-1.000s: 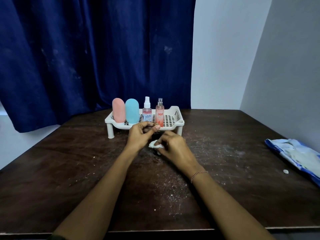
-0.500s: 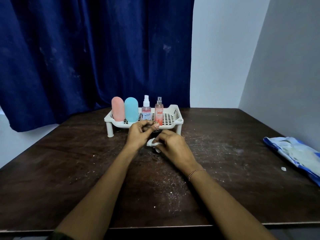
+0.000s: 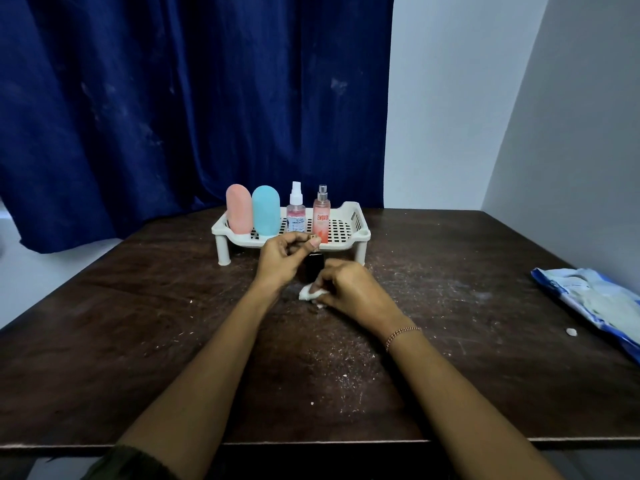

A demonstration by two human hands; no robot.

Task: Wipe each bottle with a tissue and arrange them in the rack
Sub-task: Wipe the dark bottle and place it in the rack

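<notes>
A small dark bottle (image 3: 312,267) with a gold top stands upright on the table just in front of the rack. My left hand (image 3: 282,259) pinches its top. My right hand (image 3: 349,289) presses a white tissue (image 3: 309,293) against the bottle's lower side. The white perforated rack (image 3: 349,233) holds a pink bottle (image 3: 238,208), a blue bottle (image 3: 265,210), a clear spray bottle (image 3: 296,211) and an orange spray bottle (image 3: 321,216), all upright in a row at its left and middle.
A blue and white tissue pack (image 3: 595,299) lies at the table's right edge, with a small white scrap (image 3: 570,331) near it. Pale crumbs dot the dark wooden table (image 3: 138,323). A blue curtain (image 3: 173,98) hangs behind.
My right hand with the tissue has slid slightly down and back along the dark bottle, so more of the bottle shows between the hands. My left hand stays on the top.
</notes>
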